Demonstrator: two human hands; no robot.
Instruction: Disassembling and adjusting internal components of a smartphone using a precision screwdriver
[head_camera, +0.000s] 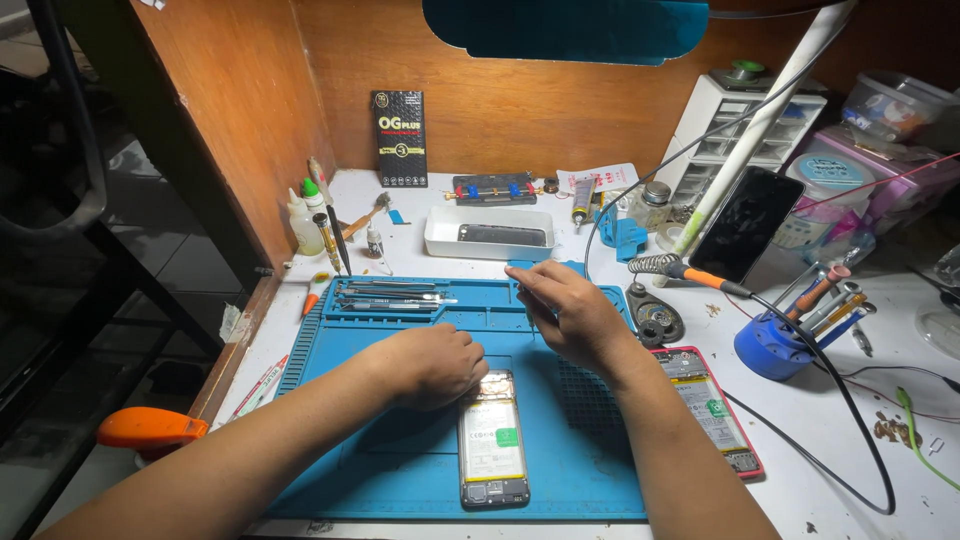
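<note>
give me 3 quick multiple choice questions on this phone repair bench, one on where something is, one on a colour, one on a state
1. Where does the opened phone lie?
A. in the white tray
B. on the work mat
C. on the floor

2. What colour is the work mat?
A. blue
B. red
C. grey

3. What is the left hand doing?
A. hanging off the bench
B. resting at the phone's top edge
C. holding the soldering iron

Answers:
1 B, the phone lies flat on the mat.
2 A, its surface is blue.
3 B, its fingers sit at the phone's upper end, while the right hand is above the mat.
</note>
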